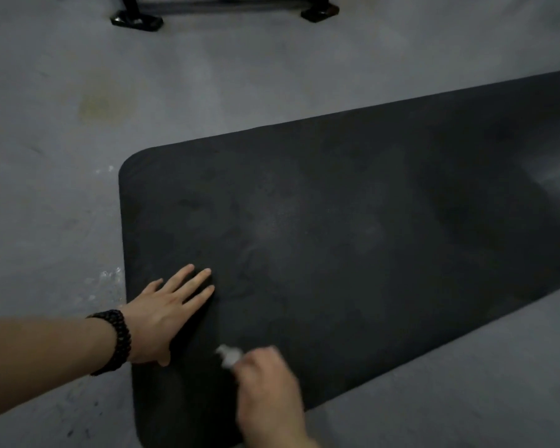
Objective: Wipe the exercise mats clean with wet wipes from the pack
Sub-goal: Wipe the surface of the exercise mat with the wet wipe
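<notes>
A black exercise mat (337, 227) lies flat on the grey floor and runs from the lower left to the right edge of the view. My left hand (165, 313) presses flat on the mat near its left end, fingers straight and spread; a dark beaded bracelet sits on that wrist. My right hand (265, 379), blurred, holds a crumpled white wet wipe (228, 355) against the mat close to its near edge. The pack of wipes is not in view.
Grey concrete floor (78, 156) surrounds the mat, with pale scuffs by the mat's left edge. Two black metal feet of a rack or bench (136, 19) stand at the top of the view, well beyond the mat.
</notes>
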